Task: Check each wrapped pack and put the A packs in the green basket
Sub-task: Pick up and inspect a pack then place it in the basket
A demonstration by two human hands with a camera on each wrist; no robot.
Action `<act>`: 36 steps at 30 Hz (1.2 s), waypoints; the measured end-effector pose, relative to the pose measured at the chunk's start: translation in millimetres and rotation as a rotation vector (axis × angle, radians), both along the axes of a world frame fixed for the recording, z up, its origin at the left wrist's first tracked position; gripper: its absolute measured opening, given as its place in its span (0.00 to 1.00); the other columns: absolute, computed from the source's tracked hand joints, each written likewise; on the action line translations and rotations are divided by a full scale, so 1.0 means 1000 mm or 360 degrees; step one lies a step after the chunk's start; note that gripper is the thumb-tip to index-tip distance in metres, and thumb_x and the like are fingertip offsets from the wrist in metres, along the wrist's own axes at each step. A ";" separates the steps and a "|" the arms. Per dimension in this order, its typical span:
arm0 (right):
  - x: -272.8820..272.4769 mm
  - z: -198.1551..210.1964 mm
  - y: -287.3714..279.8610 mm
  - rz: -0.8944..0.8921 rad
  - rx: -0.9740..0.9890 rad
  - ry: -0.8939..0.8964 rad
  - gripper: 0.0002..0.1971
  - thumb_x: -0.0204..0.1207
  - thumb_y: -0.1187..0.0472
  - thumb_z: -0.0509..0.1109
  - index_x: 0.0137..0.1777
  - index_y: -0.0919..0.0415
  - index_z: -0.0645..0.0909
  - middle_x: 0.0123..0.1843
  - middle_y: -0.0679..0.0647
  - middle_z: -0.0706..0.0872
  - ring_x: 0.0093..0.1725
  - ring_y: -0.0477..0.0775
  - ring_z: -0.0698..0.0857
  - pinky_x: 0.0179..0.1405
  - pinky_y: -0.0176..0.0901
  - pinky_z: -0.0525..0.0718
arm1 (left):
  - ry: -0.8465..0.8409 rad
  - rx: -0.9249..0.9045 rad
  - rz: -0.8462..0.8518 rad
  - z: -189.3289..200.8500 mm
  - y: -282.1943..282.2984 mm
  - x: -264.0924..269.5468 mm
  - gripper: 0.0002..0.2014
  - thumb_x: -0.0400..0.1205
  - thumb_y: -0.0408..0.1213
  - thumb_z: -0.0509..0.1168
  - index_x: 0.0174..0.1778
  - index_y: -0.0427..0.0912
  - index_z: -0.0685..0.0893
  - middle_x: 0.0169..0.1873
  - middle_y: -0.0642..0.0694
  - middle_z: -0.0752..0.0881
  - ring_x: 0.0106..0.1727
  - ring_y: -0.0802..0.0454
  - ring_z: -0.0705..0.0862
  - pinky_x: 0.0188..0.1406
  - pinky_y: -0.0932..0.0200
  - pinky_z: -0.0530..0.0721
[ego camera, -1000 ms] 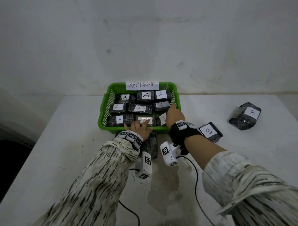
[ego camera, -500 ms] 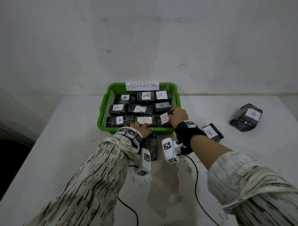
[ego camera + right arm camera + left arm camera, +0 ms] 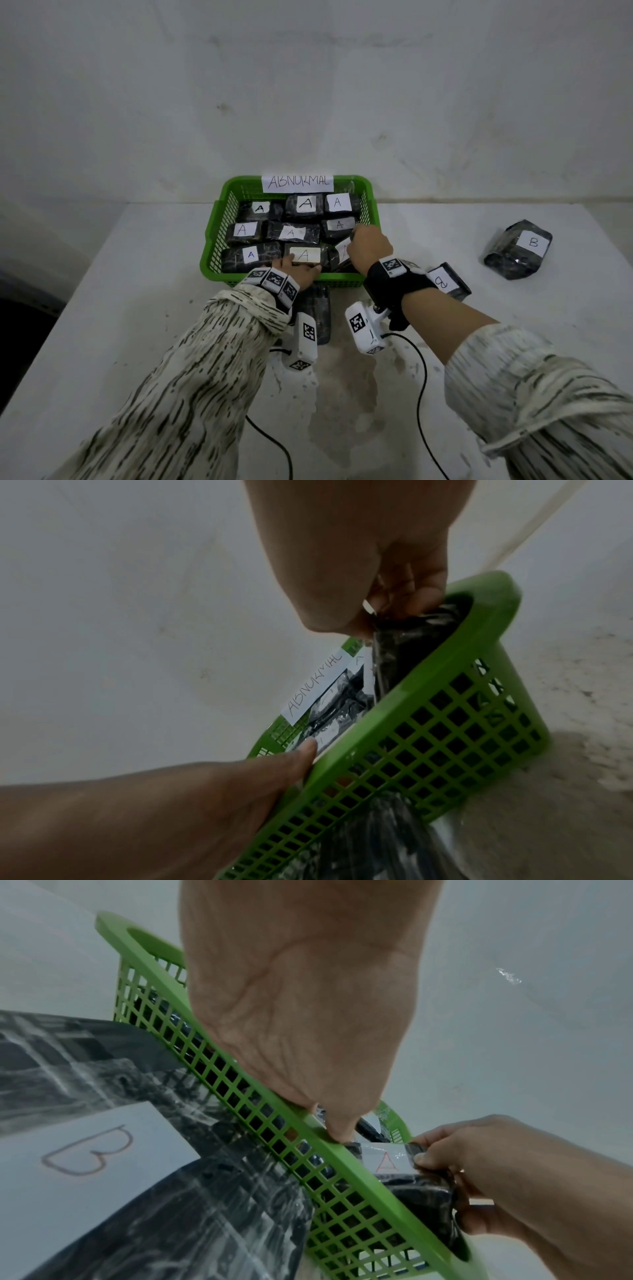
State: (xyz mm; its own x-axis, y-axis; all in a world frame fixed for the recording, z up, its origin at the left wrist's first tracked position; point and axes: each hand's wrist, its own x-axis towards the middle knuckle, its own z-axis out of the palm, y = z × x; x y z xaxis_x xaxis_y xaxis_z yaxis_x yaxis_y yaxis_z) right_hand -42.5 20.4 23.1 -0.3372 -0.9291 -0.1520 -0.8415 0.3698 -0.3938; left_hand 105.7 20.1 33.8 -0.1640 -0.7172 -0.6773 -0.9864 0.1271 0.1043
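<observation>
Right hand (image 3: 370, 247): fingers curled, pinching A pack (image 3: 342, 251) at the green basket's (image 3: 209, 253) 4 o'clock corner.
Left hand (image 3: 297, 270): fingers straight, resting on front-row A pack (image 3: 305, 255).
B packs (image 3: 519, 248): on table (image 3: 137, 308), 3 o'clock.

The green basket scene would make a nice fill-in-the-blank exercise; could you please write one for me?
1. The white paper sign on the far rim of the green plastic lattice basket reads ____.
2. The right hand grips a dark wrapped pack labelled ____.
3. The left hand rests on the basket's ____ rim.
4. The dark wrapped pack far right on the white table is labelled ____.

Missing words: ABNORMAL; A; near; B
</observation>
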 end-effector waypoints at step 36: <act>-0.007 0.007 -0.006 0.0330 0.0356 0.0138 0.16 0.83 0.67 0.61 0.69 0.70 0.71 0.68 0.68 0.78 0.64 0.65 0.81 0.57 0.49 0.79 | -0.0093 -0.0143 -0.0135 -0.016 -0.004 0.003 0.27 0.84 0.62 0.37 0.79 0.63 0.59 0.80 0.47 0.61 0.81 0.37 0.52 0.76 0.32 0.46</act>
State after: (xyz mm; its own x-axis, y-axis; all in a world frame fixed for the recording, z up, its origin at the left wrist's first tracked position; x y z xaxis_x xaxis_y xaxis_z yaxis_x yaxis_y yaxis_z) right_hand -49.5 14.5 29.7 -0.1648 -0.9261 -0.3393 -0.9349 0.2563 -0.2454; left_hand 108.6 16.5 18.0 -0.1889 -0.7608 -0.6209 -0.9757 0.2167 0.0313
